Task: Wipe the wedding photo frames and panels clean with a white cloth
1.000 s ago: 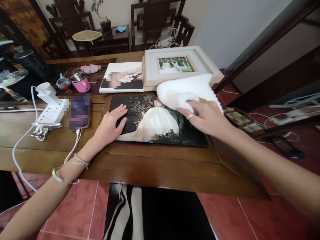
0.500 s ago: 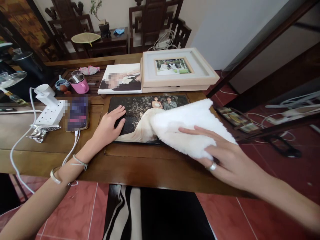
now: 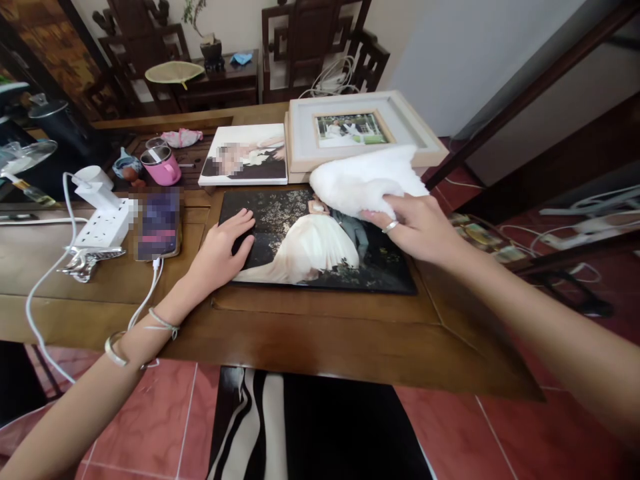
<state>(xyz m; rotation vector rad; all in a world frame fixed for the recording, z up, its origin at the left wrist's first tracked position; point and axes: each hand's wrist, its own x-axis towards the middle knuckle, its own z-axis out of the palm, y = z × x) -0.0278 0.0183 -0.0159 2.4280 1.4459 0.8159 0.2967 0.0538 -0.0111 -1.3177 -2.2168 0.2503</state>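
Note:
A large dark wedding photo panel (image 3: 310,247) lies flat on the wooden table (image 3: 320,333). My left hand (image 3: 223,247) rests flat on the panel's left edge, fingers spread. My right hand (image 3: 420,227) grips a fluffy white cloth (image 3: 363,180) at the panel's upper right corner, where the cloth covers part of the picture.
Behind the panel lie a smaller canvas photo (image 3: 245,155) and a pale framed photo (image 3: 360,130). To the left are a phone (image 3: 156,223) on a cable, a white power strip (image 3: 103,223), a pink mug (image 3: 160,163). Dark wooden chairs stand behind the table.
My right hand swept the cloth from the upper right down to the panel's lower right, then back up to the upper right corner. My left hand stayed put.

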